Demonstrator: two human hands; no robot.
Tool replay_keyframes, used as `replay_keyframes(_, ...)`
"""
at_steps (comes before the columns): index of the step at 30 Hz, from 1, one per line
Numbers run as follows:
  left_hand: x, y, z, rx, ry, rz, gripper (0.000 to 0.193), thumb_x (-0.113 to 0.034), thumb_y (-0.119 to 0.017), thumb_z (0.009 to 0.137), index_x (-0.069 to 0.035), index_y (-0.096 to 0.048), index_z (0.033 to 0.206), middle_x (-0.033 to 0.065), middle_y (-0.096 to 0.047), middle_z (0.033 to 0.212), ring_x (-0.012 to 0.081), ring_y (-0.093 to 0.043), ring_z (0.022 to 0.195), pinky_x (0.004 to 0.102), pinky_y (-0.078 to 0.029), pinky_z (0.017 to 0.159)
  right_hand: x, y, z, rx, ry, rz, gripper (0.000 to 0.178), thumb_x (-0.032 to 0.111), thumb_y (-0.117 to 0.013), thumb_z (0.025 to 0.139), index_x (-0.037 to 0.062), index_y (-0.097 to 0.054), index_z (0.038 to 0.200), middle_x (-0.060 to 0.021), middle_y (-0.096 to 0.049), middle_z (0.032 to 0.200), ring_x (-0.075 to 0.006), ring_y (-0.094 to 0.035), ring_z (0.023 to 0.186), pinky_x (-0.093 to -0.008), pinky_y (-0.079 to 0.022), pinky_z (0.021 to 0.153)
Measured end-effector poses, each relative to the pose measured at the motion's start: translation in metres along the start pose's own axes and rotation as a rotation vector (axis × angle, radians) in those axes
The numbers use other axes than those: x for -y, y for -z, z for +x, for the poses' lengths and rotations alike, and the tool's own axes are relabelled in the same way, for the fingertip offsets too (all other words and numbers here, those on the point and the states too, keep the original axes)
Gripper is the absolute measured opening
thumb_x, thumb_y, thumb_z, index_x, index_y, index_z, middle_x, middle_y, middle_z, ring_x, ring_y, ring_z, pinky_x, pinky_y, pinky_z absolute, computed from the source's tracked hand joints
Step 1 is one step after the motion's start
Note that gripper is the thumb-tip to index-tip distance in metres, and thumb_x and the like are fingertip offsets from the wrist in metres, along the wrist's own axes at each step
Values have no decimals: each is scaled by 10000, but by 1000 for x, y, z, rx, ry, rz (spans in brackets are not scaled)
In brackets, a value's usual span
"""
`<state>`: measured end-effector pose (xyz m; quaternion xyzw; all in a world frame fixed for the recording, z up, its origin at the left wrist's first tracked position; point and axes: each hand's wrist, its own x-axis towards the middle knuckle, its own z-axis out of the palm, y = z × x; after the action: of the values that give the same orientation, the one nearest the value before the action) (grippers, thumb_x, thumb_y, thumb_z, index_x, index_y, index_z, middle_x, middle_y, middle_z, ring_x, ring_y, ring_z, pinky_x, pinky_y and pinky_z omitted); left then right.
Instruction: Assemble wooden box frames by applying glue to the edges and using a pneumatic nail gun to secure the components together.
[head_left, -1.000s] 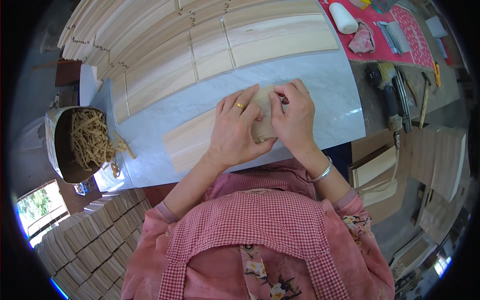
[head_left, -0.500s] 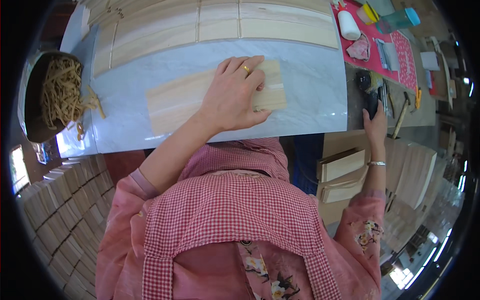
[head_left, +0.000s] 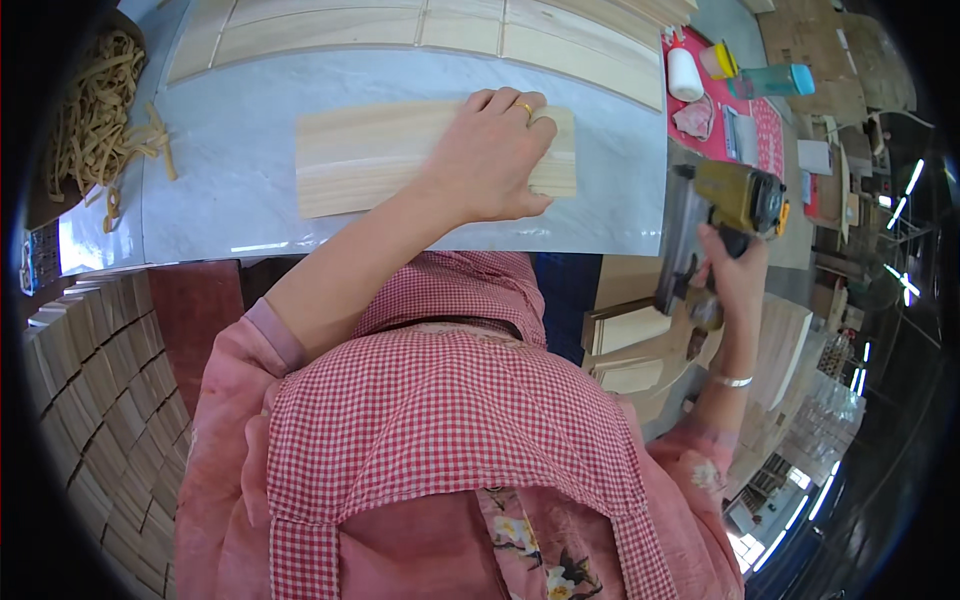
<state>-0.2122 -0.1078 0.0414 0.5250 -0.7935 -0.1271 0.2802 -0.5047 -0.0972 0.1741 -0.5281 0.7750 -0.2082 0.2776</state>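
My left hand (head_left: 495, 160) spans a pale wooden board (head_left: 365, 150) lying flat on the marble-patterned tabletop (head_left: 230, 120). Its fingers reach the board's far edge and its thumb the near edge, gripping it across the width. Off the table's right edge, my right hand (head_left: 738, 275) is wrapped round the handle of a nail gun (head_left: 735, 195). The tool has an olive-yellow body and a long dark magazine. It is raised, tilted, slightly blurred and apart from the board.
Long jointed wooden panels (head_left: 350, 28) lie along the table's far side. Curly wood strips (head_left: 95, 110) fill a container at left. A white glue bottle (head_left: 684, 75) and a teal bottle (head_left: 775, 80) rest on a pink cloth. Stacked wood pieces (head_left: 110, 400) stand at lower left.
My right hand has lifted the nail gun off the side surface and turned it. The view has shifted, and the board now lies straighter under my left hand.
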Motion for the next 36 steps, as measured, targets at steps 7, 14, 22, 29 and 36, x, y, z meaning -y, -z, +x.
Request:
replay_keyframes(7,1,-4,2,-25,-24,4,413,-352,-798,680,-81,-566,888,156,-577,1318,306,-512,1196,420,-361,1077,27,-33,-80,164,56,141,104,56,-724,847,-24,-664,876,-29,-607,636,-99,-514,445,-225,-405,421)
replay_keyframes(14,2,-4,0,-31,-28,9,456,-358,-799,681,-54,-602,957,162,-583,1308,308,-521,1178,418,-366,1071,33,-43,-88,219,63,156,88,37,-714,847,-27,-665,883,-28,-615,648,-94,-513,448,-220,-404,418)
replay_keyframes(22,2,-4,1,-31,-35,16,490,-364,-802,681,-42,-609,995,166,-582,1307,310,-517,1182,419,-369,1066,32,-47,-86,233,48,167,89,38,-710,852,-29,-663,888,-26,-617,650,-92,-513,450,-220,-403,418)
replay_keyframes(29,1,-1,2,-18,-29,16,487,-369,-797,685,-46,-601,993,166,-578,1305,307,-511,1185,418,-362,1066,39,-52,-81,204,60,230,90,40,-704,865,-33,-659,892,-23,-614,644,-92,-510,449,-219,-400,421)
replay_keyframes(36,1,0,1,-2,-12,0,475,-375,-791,691,-53,-599,982,160,-568,1312,306,-507,1183,418,-353,1069,49,-57,-62,225,72,159,89,35,-698,873,-38,-653,896,-21,-603,623,-90,-507,447,-218,-399,422)
